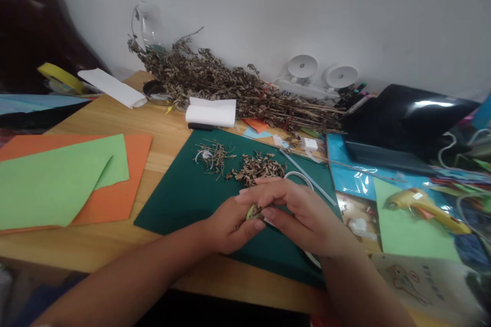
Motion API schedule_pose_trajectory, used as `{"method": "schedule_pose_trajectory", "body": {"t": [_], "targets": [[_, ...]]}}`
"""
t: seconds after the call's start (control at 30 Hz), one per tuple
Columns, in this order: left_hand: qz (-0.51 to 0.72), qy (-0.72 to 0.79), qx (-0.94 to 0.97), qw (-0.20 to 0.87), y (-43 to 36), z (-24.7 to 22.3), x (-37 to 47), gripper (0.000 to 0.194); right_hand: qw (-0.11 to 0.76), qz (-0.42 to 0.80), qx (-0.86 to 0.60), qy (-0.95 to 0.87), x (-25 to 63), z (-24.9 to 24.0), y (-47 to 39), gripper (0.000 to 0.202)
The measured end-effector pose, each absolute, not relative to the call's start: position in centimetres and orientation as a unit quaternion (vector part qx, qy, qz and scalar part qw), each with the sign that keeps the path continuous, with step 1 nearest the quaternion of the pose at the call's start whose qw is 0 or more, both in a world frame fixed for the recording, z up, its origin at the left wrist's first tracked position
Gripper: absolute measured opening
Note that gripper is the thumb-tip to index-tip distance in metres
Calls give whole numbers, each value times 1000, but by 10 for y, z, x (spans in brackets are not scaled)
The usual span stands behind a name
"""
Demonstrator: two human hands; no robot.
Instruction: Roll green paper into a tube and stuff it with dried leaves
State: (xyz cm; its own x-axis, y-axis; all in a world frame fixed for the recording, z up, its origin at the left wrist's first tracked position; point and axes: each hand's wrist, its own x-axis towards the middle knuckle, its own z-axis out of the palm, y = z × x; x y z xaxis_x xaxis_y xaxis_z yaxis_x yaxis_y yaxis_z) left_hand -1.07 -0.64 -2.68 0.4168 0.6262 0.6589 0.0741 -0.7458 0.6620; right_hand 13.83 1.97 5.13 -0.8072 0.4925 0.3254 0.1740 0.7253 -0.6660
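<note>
My left hand (230, 225) and my right hand (305, 209) meet over the green cutting mat (180, 189). Between them they hold a small bunch of dried leaves (254, 212) with a pale green bit in it; most of it is hidden by the fingers. Both hands are closed around it, the right one arching over the top. Just beyond the fingertips lies a heap of loose dried leaves (259, 166). To its left is a small pile of bare stems (217, 157). A white ring (301, 176) lies partly under my right hand.
Long dried plant stalks (215, 76) run along the wall. A roll of white paper (210, 112) touches the mat's far edge. Orange (138, 163) and green sheets (57, 179) cover the left side. At the right are a yellow glue gun (425, 207) and a black laptop-like object (402, 117).
</note>
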Motion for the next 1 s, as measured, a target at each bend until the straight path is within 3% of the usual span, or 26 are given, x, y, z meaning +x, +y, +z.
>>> {"method": "schedule_pose_trajectory", "body": {"t": [0.27, 0.53, 0.67, 0.87, 1.0], "targets": [[455, 285, 796, 280, -10, -34, -12, 36, 287, 230, -147, -918, 140, 56, 25, 5], [478, 271, 796, 253, -10, -32, -10, 34, 304, 44, -102, -946, 142, 58, 26, 7], [480, 258, 800, 250, -9, -34, -10, 32, 285, 75, -97, -951, 142, 59, 26, 15], [469, 250, 809, 249, -9, -30, -10, 29, 340, 136, -105, -925, 146, 63, 24, 19], [494, 254, 804, 209, -9, -29, -9, 30, 289, 117, -104, -945, 143, 63, 23, 18]]}}
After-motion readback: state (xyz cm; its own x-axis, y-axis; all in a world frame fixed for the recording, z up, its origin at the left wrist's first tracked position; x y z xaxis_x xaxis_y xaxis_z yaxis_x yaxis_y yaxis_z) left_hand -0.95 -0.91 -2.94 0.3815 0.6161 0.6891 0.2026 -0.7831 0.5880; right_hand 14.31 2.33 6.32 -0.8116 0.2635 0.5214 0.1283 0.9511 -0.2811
